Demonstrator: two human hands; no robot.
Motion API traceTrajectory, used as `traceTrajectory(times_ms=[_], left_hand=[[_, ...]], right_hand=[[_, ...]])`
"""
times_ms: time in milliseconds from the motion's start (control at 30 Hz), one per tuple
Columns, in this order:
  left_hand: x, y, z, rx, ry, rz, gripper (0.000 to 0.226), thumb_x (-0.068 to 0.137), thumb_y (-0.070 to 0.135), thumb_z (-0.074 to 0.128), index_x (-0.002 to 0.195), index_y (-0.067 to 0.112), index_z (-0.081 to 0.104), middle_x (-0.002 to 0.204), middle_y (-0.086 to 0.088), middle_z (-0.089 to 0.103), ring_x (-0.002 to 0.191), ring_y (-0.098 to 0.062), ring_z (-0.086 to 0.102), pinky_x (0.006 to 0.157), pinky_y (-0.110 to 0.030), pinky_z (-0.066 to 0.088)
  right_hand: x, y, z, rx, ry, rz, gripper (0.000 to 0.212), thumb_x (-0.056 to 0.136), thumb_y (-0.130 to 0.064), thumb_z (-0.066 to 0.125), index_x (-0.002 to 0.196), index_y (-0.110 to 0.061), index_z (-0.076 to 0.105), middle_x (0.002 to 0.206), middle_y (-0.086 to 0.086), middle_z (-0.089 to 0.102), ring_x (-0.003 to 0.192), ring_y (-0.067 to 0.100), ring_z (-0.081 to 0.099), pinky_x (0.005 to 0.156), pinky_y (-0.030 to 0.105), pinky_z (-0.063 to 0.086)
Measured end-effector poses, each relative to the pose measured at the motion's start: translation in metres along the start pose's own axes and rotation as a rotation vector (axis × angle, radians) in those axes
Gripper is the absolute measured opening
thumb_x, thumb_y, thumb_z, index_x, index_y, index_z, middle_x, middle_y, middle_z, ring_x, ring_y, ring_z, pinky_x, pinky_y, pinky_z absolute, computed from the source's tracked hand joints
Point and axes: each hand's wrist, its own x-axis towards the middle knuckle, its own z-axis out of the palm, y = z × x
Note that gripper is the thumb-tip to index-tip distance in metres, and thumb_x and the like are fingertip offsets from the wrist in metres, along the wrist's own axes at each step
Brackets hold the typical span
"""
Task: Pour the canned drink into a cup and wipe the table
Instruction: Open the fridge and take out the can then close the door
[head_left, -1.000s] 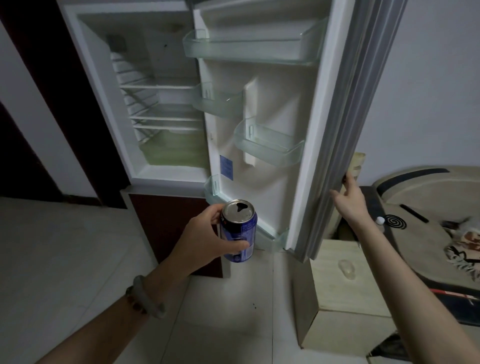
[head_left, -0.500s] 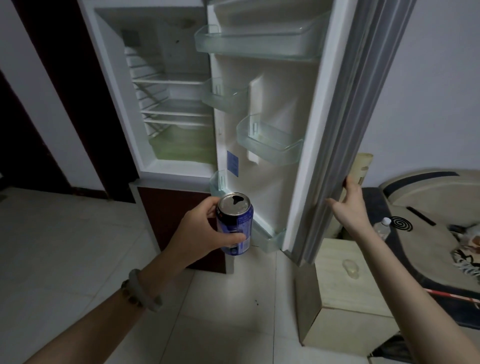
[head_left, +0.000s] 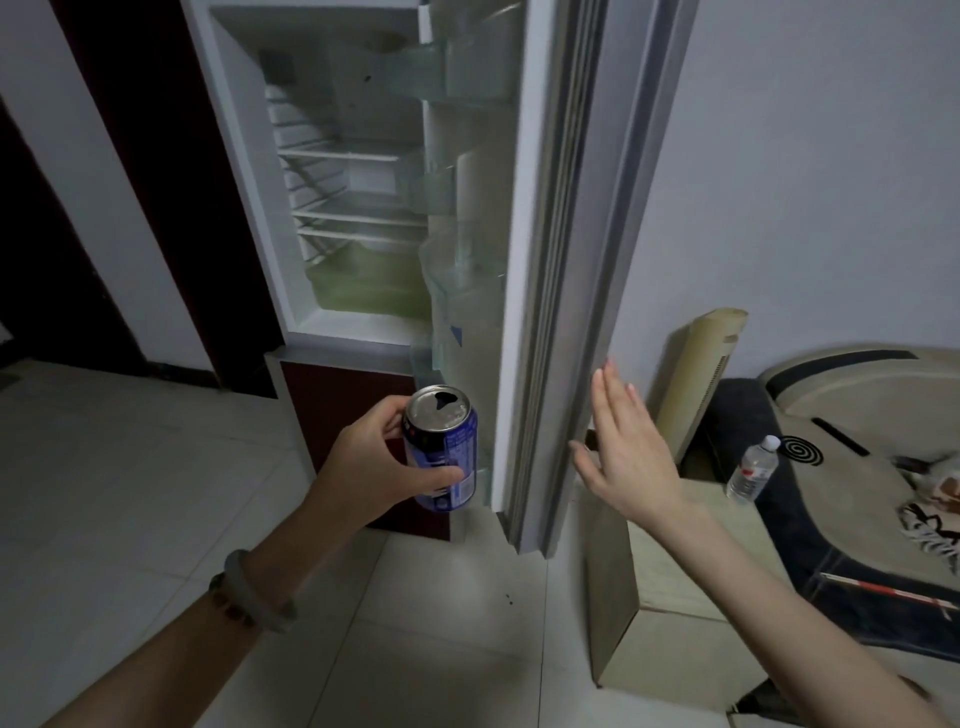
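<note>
My left hand (head_left: 371, 465) grips a blue drink can (head_left: 442, 451) upright in front of the fridge; the can's top is open. The fridge door (head_left: 566, 270) stands edge-on to me, blurred, partly swung toward the cabinet. My right hand (head_left: 626, 447) is flat with fingers spread, its fingertips at the door's outer face near the bottom edge, holding nothing. The fridge cabinet (head_left: 358, 218) shows empty wire shelves. No cup or cloth is in view.
A small wooden cabinet (head_left: 670, 571) stands right of the door with a clear water bottle (head_left: 753, 470) on it. A cream heater panel (head_left: 701, 374) leans on the wall. A bed with a dark cover (head_left: 852, 467) fills the right. Pale tiled floor (head_left: 130, 467) lies left.
The fridge door has swung further toward shut. My right hand has let go of its edge and now lies flat against the outer face. The can has stayed in my left hand.
</note>
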Motion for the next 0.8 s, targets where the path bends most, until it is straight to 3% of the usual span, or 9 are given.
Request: traceTrajectory(times_ms=[167,400,600,700,800], left_hand=[[-0.006,-0.007,-0.012,-0.011,0.061,-0.068,0.058,0.051,0.032,0.090,0.095,0.044,0.055,0.096,0.031,0.065,0.094,0.011,0.059,0.075,-0.009,0.047],[-0.027,-0.022,-0.043,0.042,0.168,-0.136,0.059,0.055,0.024,0.089,0.094,0.043,0.050,0.090,0.050,0.054,0.089,0.027,0.050,0.066,0.006,0.038],[-0.039,-0.040,-0.084,0.101,0.340,-0.264,0.058,0.046,0.034,0.090,0.090,0.043,0.054,0.087,0.039,0.059,0.088,0.030,0.047,0.065,0.006,0.036],[-0.045,-0.050,-0.105,0.129,0.408,-0.300,0.057,0.041,0.040,0.087,0.088,0.043,0.053,0.087,0.042,0.059,0.088,0.030,0.047,0.065,0.004,0.038],[-0.048,-0.063,-0.128,0.151,0.456,-0.343,0.061,0.041,0.043,0.087,0.090,0.047,0.051,0.091,0.035,0.057,0.089,0.027,0.047,0.069,-0.004,0.036]], right_hand=[[0.010,-0.019,0.010,-0.138,0.066,-0.218,0.067,0.093,-0.039,0.032,0.146,-0.001,0.016,0.153,0.019,0.013,0.143,0.029,0.013,0.116,0.045,0.014],[0.041,-0.065,0.023,-0.150,0.187,-0.490,0.064,0.091,-0.032,0.040,0.145,-0.005,0.020,0.152,0.013,0.017,0.141,0.030,0.015,0.112,0.048,0.020],[0.075,-0.126,0.035,-0.054,0.178,-0.596,0.076,0.081,-0.027,0.064,0.143,-0.005,0.026,0.149,0.020,0.026,0.139,0.033,0.023,0.113,0.051,0.020],[0.096,-0.159,0.046,-0.013,0.155,-0.617,0.080,0.080,-0.027,0.065,0.145,-0.009,0.022,0.149,0.024,0.024,0.139,0.033,0.017,0.111,0.052,0.020],[0.118,-0.192,0.060,0.017,0.165,-0.621,0.076,0.081,-0.028,0.063,0.146,-0.015,0.025,0.149,0.025,0.025,0.139,0.034,0.025,0.111,0.051,0.018]])
